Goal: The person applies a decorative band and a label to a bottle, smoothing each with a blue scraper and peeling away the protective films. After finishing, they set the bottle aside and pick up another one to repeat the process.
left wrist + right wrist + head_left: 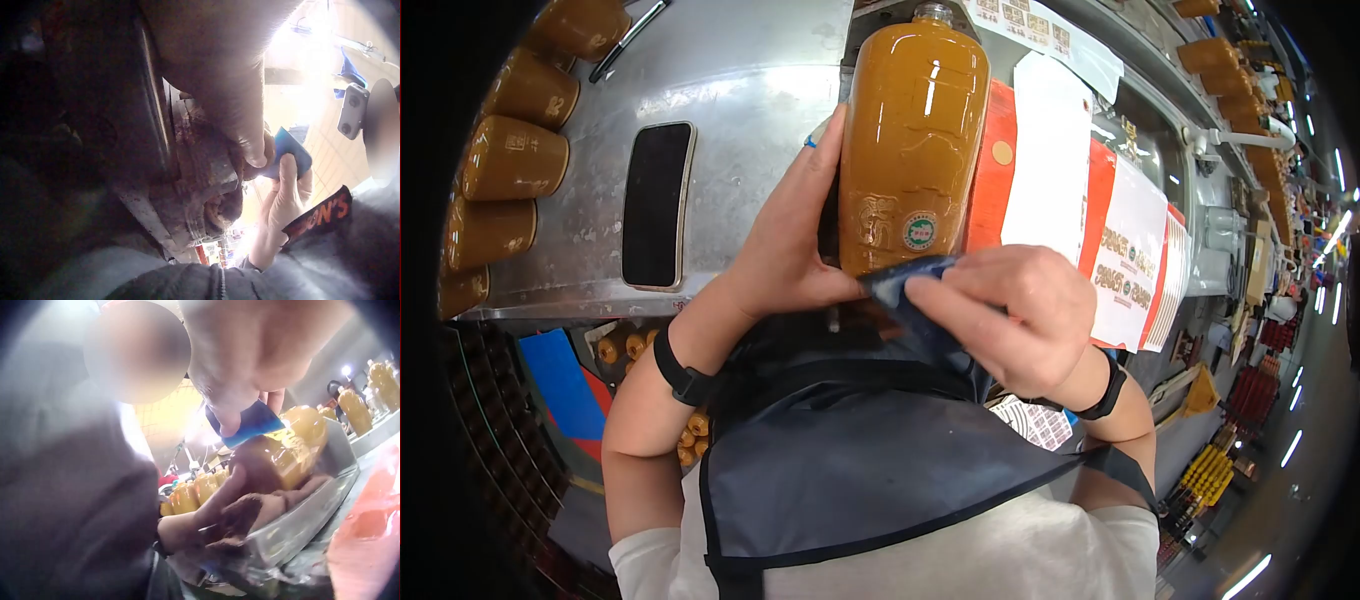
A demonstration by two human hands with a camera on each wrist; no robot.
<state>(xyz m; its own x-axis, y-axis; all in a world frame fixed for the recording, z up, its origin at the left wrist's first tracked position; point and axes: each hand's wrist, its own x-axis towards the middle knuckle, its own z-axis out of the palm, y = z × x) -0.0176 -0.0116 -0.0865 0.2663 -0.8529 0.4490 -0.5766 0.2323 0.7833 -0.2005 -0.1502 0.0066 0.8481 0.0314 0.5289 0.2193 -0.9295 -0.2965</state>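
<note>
Dark grey apron fabric [850, 470] lay nearest. On the left sat brown bottles [515, 160], then a black-screened smartphone [658, 205] on the metal counter [745, 100]. Straight-fingered, the left hand [793, 235] rested against the left side of a glossy brown bottle [915, 130], lying neck far, base near. By that base, the right hand [1030, 315] pinched a blue card [253, 424]; red-and-white sheets [1050, 150] lay right.

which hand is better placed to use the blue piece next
Likely the right hand: it pinches the blue piece by the base of the bottle, which the left hand holds.
</note>
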